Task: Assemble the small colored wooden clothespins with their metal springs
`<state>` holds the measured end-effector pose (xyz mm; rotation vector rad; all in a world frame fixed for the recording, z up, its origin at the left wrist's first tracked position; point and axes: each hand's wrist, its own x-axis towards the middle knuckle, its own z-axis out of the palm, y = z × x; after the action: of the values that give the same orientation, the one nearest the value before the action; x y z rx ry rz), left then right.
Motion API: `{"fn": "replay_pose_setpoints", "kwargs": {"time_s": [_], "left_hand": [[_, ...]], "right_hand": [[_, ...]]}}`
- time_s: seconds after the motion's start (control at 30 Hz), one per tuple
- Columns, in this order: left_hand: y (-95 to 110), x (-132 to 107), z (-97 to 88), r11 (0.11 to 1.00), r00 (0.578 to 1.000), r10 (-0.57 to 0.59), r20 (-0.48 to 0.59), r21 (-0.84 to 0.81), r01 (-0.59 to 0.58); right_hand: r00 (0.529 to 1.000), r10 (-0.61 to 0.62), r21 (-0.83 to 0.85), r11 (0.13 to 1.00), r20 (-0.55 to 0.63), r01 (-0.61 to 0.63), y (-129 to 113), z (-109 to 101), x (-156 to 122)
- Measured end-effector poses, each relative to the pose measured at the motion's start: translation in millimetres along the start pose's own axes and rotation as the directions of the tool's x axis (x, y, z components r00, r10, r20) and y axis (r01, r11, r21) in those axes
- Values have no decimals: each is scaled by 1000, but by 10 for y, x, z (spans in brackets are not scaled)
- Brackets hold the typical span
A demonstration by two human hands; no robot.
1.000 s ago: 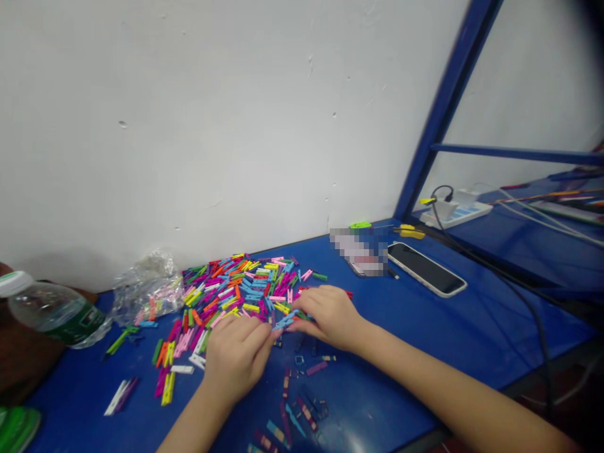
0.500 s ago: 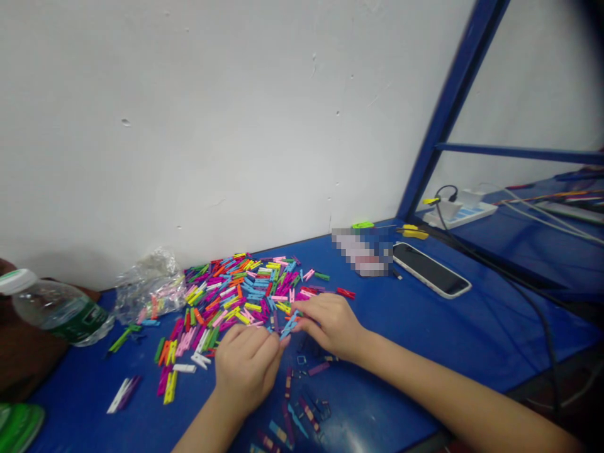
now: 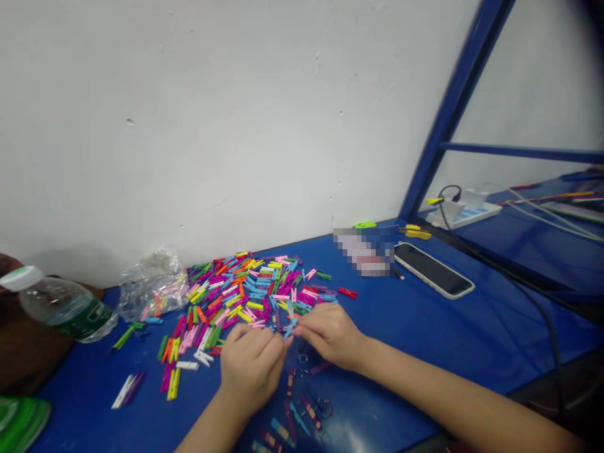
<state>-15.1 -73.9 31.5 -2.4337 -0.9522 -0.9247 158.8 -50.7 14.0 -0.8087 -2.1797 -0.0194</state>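
My left hand (image 3: 250, 362) and my right hand (image 3: 333, 336) meet at the near edge of a heap of small multicoloured wooden clothespins (image 3: 240, 299). Between their fingertips is a small blue clothespin (image 3: 289, 328), partly hidden by my fingers. Just below my hands lie loose clothespin halves and small metal springs (image 3: 306, 402). A red clothespin (image 3: 348, 292) lies apart, up and to the right of my right hand.
A crumpled clear plastic bag (image 3: 153, 286) and a water bottle (image 3: 63, 308) stand left on the blue tabletop (image 3: 401, 327). A phone (image 3: 433, 270) lies beyond my right hand, near a pixelated patch (image 3: 363, 253). A blue metal frame (image 3: 453, 107) rises at the right.
Both hands have drawn closer together around the blue clothespin, and my left hand has shifted right. The view has drifted slightly, while the heap looks unchanged.
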Motion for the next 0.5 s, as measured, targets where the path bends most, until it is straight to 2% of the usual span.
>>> {"fn": "replay_pose_setpoints", "kwargs": {"time_s": [0.13, 0.27, 0.5], "left_hand": [[-42, 9, 2, 1000, 1000, 0, 4, 15, 0], [-97, -1, 22, 1000, 1000, -22, 17, 12, 22], [-129, 11, 35, 997, 995, -79, 55, 12, 78]], "right_hand": [[1000, 9, 17, 1000, 18, -9, -22, -25, 33], [996, -1, 51, 999, 87, -3, 14, -57, 64], [994, 33, 122, 991, 109, -46, 111, -84, 72]]}}
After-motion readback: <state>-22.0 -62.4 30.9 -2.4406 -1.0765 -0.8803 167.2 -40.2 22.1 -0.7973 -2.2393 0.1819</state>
